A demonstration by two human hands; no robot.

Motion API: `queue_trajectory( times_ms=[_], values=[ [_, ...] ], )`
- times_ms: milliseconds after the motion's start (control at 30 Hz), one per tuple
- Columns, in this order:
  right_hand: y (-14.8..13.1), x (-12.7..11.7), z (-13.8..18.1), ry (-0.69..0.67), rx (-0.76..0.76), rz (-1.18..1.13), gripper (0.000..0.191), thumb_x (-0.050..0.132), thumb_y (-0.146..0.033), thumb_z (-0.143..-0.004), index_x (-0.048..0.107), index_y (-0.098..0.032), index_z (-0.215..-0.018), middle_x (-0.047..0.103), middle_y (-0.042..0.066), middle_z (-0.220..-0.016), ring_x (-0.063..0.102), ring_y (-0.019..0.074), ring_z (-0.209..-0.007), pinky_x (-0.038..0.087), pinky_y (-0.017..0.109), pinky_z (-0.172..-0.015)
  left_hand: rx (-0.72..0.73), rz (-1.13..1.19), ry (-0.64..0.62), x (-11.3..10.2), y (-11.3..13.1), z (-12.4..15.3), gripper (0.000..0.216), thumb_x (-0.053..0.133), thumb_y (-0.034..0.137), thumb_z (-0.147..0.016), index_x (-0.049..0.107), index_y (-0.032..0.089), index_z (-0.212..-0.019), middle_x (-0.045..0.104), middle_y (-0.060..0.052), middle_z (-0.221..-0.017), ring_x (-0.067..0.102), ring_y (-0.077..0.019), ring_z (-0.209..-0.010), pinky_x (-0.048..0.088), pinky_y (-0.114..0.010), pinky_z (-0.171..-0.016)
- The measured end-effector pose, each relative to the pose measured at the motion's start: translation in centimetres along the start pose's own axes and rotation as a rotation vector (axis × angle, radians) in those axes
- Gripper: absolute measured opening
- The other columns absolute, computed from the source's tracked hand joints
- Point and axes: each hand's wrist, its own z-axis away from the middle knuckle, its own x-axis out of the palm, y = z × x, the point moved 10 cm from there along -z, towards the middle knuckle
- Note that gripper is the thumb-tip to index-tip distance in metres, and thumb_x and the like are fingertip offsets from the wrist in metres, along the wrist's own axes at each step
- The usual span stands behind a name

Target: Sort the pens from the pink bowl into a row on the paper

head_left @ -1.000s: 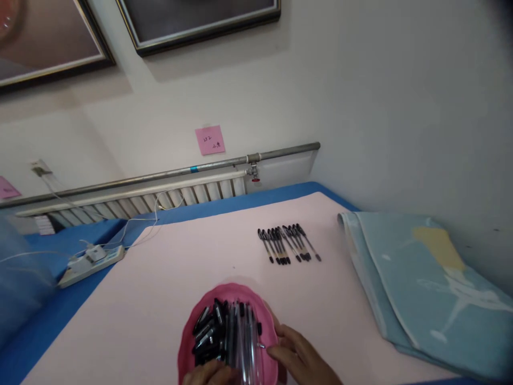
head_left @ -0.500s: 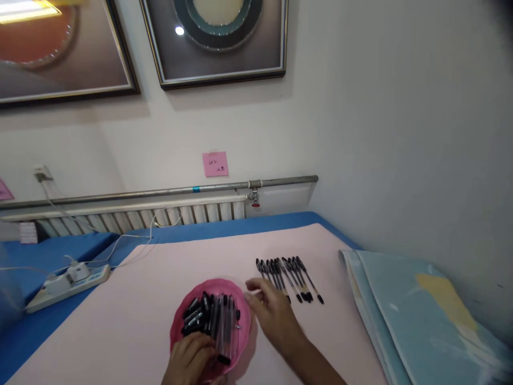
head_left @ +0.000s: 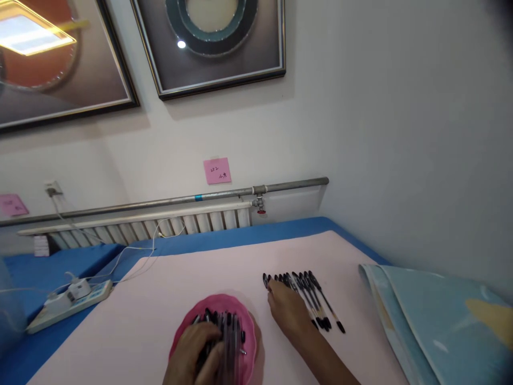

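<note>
A pink scalloped bowl (head_left: 251, 342) holds clear pen barrels (head_left: 230, 342) and black pen parts (head_left: 210, 316). My left hand (head_left: 196, 350) reaches into it from the near side, with fingers and thumb curled over the black parts. What it grips there is hidden. To the right of the bowl, several black-capped pens (head_left: 316, 291) lie side by side in a slanted row. At the row's left end my right hand (head_left: 287, 310) is closed, its fingertips pinching the top of a pen (head_left: 269, 279). The hand covers the lower part of that pen and its neighbours.
Pink paper (head_left: 120, 321) covers the blue table (head_left: 240, 237). A folded light-blue sheet (head_left: 436, 315) lies on the right. At the left edge sits a power strip (head_left: 72, 307) with white cords. A radiator (head_left: 160, 227) and metal pipe run along the wall behind.
My right hand has moved from beside the bowl's rim to the left end of the pen row. My left hand has shifted further over the pen parts. The view has tilted slightly.
</note>
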Motion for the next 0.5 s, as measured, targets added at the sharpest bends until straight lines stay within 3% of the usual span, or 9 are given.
queue_trajectory(
  times_ms=[100,233,367,500],
  values=[
    [-0.1,1.1,0.3,-0.055,-0.01,0.099,0.025,0.043,0.0,-0.075,0.063,-0.015,-0.075,0.067,0.01,-0.076,0.062,0.0234,-0.07,0.034,0.029,-0.058,-0.18,0.103,-0.122,1.1,-0.2,-3.2,0.022,0.05,0.037,-0.085,0.068,0.025,-0.087,0.071,-0.002,-0.092,0.064,-0.0186,-0.088,0.051,-0.03,-0.08],
    [-0.1,2.1,0.3,-0.077,0.014,0.153,0.03,0.043,0.006,-0.071,0.065,-0.013,-0.081,0.069,0.014,-0.08,0.064,0.0259,-0.075,0.036,0.03,-0.062,-0.367,0.279,-0.17,2.8,-1.6,-5.5,0.026,0.047,0.039,-0.084,0.067,0.021,-0.089,0.071,-0.002,-0.092,0.063,-0.0191,-0.088,0.049,-0.03,-0.08],
    [-0.1,1.4,0.0,-0.054,0.049,0.094,0.028,0.043,0.001,-0.072,0.064,-0.014,-0.082,0.069,0.012,-0.082,0.064,0.024,-0.076,0.04,0.029,-0.064,-0.516,0.561,-0.132,3.9,-3.7,-5.4,0.029,0.056,0.044,-0.078,0.067,0.018,-0.087,0.068,-0.001,-0.081,0.061,-0.017,-0.076,0.046,-0.027,-0.071],
    [-2.1,1.0,0.6,-0.07,0.028,-0.12,0.03,0.039,-0.016,-0.081,0.064,-0.019,-0.096,0.067,0.002,-0.074,0.061,0.0162,-0.064,0.043,0.023,-0.055,-0.656,0.9,-0.052,4.2,-5.4,-4.7,0.032,0.062,0.042,-0.077,0.066,0.016,-0.096,0.063,0.001,-0.075,0.05,-0.0087,-0.056,0.04,-0.022,-0.057]
  ],
)
